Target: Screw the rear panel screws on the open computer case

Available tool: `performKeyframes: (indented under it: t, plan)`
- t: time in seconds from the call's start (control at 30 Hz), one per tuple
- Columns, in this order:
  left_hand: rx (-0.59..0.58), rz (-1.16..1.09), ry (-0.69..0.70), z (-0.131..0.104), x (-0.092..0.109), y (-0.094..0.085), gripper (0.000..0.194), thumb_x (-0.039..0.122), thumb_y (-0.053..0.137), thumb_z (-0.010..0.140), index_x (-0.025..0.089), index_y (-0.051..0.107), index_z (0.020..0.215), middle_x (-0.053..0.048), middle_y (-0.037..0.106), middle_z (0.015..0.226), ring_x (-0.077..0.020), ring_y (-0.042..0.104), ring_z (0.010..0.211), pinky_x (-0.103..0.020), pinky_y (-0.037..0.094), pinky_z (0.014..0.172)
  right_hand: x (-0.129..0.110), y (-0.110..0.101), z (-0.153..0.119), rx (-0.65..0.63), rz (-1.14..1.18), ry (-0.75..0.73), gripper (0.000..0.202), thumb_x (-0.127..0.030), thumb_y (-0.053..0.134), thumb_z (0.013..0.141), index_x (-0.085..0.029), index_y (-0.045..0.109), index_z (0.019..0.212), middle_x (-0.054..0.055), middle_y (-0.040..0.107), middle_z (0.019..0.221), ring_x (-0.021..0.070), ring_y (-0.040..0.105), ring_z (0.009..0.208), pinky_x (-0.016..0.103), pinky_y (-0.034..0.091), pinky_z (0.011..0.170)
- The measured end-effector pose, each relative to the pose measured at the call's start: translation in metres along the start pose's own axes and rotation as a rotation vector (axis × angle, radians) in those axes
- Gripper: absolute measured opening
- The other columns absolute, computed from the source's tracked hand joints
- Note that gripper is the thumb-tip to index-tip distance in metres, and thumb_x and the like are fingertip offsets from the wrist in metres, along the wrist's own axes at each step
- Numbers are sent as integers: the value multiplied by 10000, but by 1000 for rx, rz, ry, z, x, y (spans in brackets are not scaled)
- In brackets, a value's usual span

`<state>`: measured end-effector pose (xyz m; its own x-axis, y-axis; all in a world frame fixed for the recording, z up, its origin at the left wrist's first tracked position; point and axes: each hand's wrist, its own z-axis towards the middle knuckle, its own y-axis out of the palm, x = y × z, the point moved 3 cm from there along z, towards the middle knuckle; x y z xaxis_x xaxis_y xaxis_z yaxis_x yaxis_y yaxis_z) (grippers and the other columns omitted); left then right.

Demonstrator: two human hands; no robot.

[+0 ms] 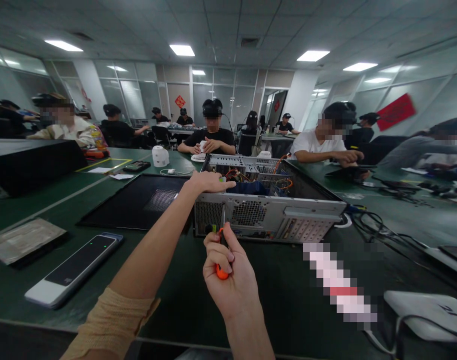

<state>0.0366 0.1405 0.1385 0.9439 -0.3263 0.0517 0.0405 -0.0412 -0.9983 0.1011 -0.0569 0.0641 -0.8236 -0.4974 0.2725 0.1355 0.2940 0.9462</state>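
An opened computer case (311, 206) lies on the green table, its metal rear panel facing me and wires showing inside. My left hand (212, 183) rests palm down over the case's top left edge, fingers stretched out toward the right. My right hand (228, 265) is closed around the handle of a screwdriver (222, 271), orange and black, in front of the rear panel. The screwdriver's thin shaft points up along the panel, between the perforated grille on the left and the fan grille.
A black side panel (134, 202) lies left of the case. A white and black device (74, 270) and a flat metallic part (25, 241) are nearer left. Cables (367, 220) and a white box (427, 315) lie right. People sit across the table.
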Motion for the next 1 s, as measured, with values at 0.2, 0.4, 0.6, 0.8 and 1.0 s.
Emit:
performKeyframes:
  t: [0.2,0.4,0.6,0.8,1.0]
  plan:
    - [-77,-55,72,0,-4,-2,940,833,312,826,206,376,1524,-129,398,1549,-367,430,1357,-439,344,1076,-2,-1,-4,-42,2,-6,336,-434,259,1074,-160,435,989,-20,539,774,6,418,417,88,337,317]
    - [-2,1,-18,-3,1,0,1020,905,301,770,185,426,1482,-176,492,1473,-410,491,1285,-531,375,1035,-2,-1,-1,-54,16,72,390,-517,307,1048,-157,426,956,-120,339,604,1,285,328,108,229,264]
    - [3,6,-13,-4,1,0,948,892,326,784,207,481,1420,-168,525,1446,-394,524,1250,-545,377,1031,2,0,1,-8,49,38,343,-471,343,1054,-163,427,931,-133,268,583,4,307,331,89,259,286]
    - [7,7,-16,-4,1,0,996,893,346,776,182,430,1468,-190,500,1462,-392,511,1269,-525,385,1031,2,4,0,33,39,-72,292,-361,299,1074,-141,483,1019,8,561,793,28,435,450,104,351,342]
    - [18,16,-7,-5,1,1,980,878,364,782,187,432,1475,-185,511,1454,-385,521,1263,-504,402,1019,1,4,2,12,76,0,352,-445,370,1045,-111,476,1020,-80,425,643,20,332,361,127,293,301]
